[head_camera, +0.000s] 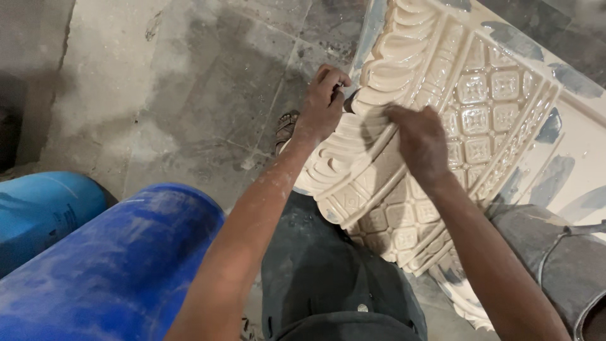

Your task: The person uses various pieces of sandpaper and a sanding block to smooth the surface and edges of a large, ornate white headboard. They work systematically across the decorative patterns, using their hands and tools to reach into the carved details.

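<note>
Both your hands on the cream ornamental moulding (442, 107)

It leans over your lap; your left hand (323, 104) grips its scalloped edge, fingers clenched. Your right hand (421, 144) presses the relief, fingers curled. Blue drums (120, 265) stand at left on the concrete floor (189, 95).

Both hands work a cream ornamental moulding (442, 107): left hand (323, 104) grips its scalloped edge, right hand (420, 142) presses its patterned face.

A blue plastic drum (120, 265) lies on its side at the lower left, dusted white. Behind it, at the far left, lies a lighter blue drum (41, 211) bearing a faint dark printed label (66, 218). No signs or screens show.
</note>
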